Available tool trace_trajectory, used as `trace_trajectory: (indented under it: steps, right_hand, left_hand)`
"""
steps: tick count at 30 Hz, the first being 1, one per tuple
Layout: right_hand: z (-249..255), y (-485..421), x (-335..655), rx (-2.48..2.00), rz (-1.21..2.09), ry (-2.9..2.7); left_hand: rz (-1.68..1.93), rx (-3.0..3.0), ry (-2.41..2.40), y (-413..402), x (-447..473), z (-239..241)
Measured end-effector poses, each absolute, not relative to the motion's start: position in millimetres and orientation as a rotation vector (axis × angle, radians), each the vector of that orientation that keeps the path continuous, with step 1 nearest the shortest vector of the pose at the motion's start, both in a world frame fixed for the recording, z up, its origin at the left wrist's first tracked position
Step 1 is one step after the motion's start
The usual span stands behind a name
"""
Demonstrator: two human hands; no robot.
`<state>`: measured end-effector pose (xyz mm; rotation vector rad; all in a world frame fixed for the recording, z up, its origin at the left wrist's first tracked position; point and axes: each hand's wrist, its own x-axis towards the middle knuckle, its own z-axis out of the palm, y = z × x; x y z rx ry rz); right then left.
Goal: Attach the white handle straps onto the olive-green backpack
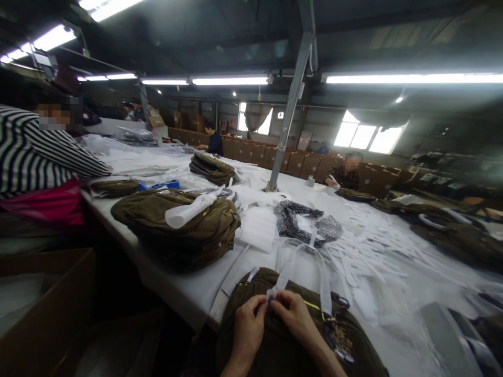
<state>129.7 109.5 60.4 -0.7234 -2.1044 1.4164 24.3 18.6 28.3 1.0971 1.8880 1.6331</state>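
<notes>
- Head view: my left hand [247, 325] and right hand [295, 317] meet at the near edge of the white surface [184, 290], fingertips pressed together, pinching a small clear plastic tab [271, 296].
- Both hands rest on an olive-brown bag [271, 345] that lies at the surface's edge, right below me; its handle [302, 264], wrapped in clear plastic, loops up just beyond my fingers.
- More olive bags sit on the surface: a stack [184, 222] to the left with a white plastic piece on top, another pile [212, 168] farther back.
- A dark speckled bundle [291, 220] lies near the middle, among scattered white strips [365, 251].
- A person in a striped top [35, 152] stands at left; another person [348, 173] sits across the surface.
</notes>
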Motion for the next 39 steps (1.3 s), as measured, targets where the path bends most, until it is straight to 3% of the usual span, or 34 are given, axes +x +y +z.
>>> trace_trajectory:
  steps: [5, 22, 39]
  right_hand:
    - [66.8, 99.8, 128.1, -0.729, 1.234, -2.120]
    - [60.0, 99.9, 133.1, -0.739, 1.292, -2.088]
    - [57.9, 96.0, 128.5, -1.027, 1.248, -1.993]
  left_hand:
    - [1.603, 1.094, 1.823, 17.8, 20.7, 31.2]
    - [1.525, 1.096, 1.736, 17.8, 19.0, 41.0]
    - [1.466, 1.108, 1.765, 13.3, 19.1, 43.4]
